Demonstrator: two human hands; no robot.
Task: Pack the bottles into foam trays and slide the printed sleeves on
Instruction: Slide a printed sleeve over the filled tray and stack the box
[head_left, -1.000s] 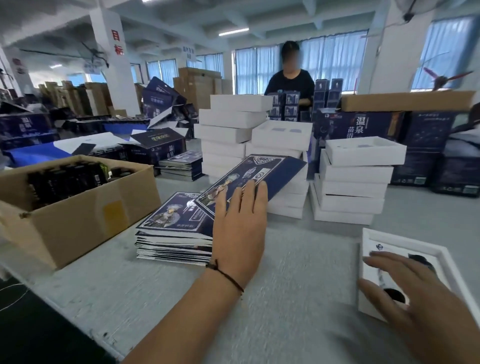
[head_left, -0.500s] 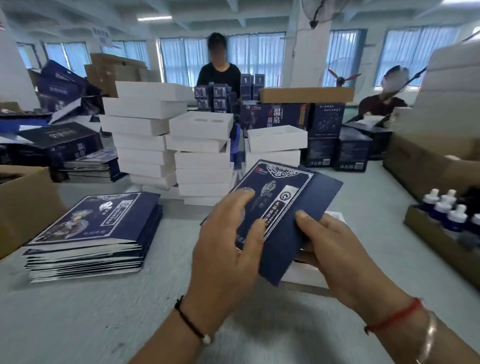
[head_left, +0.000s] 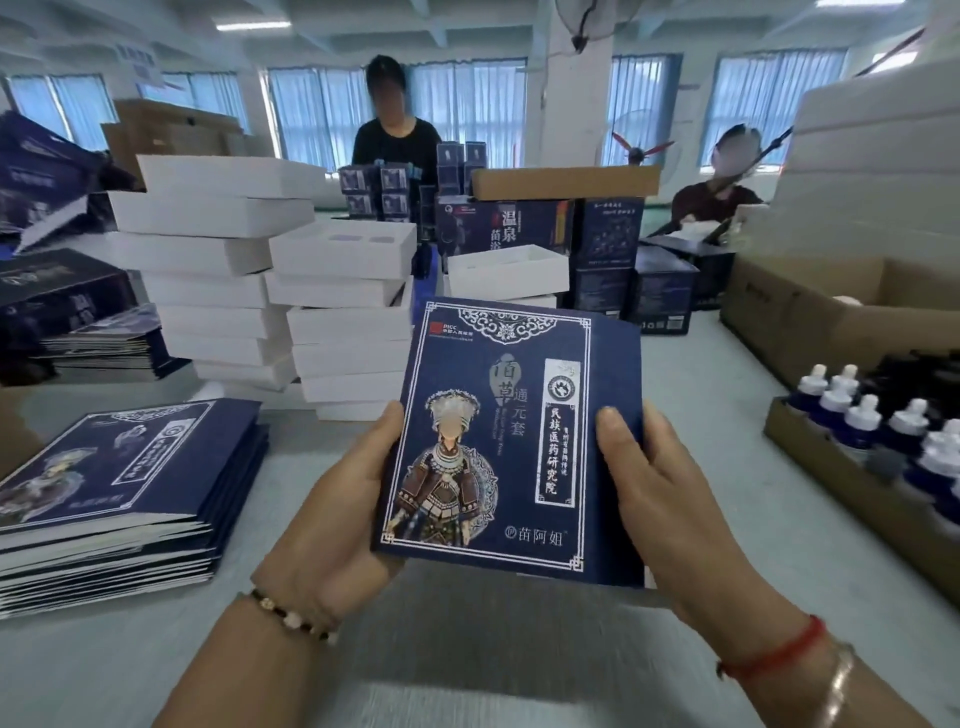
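you hold one printed sleeve (head_left: 511, 441) upright above the near bench (head_left: 467, 649), left hand (head_left: 332, 514) and right hand (head_left: 670, 499) gripping its edges, fingers curled behind. it looks flat and not yet on a tray; bottles (head_left: 852, 410) wait unpacked at right, foam trays (head_left: 343, 249) stacked far.

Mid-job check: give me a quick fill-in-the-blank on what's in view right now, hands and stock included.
1. The printed sleeve is held by ____ hands, the left hand and the right hand, one on each side edge.
2. The stack of flat sleeves lies on the table to the person's ____.
3. The bottles in the cardboard tray have ____ caps.
4. The foam trays stacked behind the sleeve are ____ in colour.

Missing words: both; left; white; white
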